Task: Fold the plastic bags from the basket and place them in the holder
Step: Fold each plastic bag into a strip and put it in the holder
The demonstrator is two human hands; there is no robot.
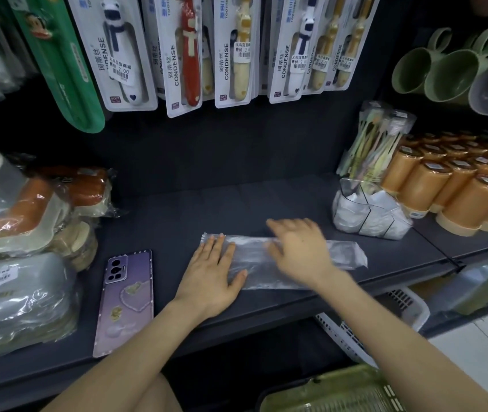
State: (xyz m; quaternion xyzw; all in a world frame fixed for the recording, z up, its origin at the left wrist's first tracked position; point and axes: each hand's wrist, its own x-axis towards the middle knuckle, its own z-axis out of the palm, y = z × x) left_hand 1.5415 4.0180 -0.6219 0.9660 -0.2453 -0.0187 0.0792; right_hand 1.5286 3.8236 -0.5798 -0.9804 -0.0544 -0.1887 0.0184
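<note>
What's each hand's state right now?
Left hand: open, fingers straight, pressing flat on the plastic bag.
Right hand: open, fingers spread over the bag's middle; blurred, no grip visible.

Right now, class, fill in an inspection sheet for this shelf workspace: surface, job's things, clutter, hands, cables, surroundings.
Surface: dark shelf, with the bag lying flat on it.
Job's things: clear plastic bag folded into a long strip; clear holder to its right and further back, holding folded bags; green basket below the shelf edge.
Clutter: phone in a purple case, face down, left of the bag; wrapped packs at far left.
Hands: left hand flat on the bag's left end; right hand on its middle, blurred.
Cables: nothing seen.
Surroundings: carded toothbrushes hanging above; orange cups and green mugs at right.
</note>
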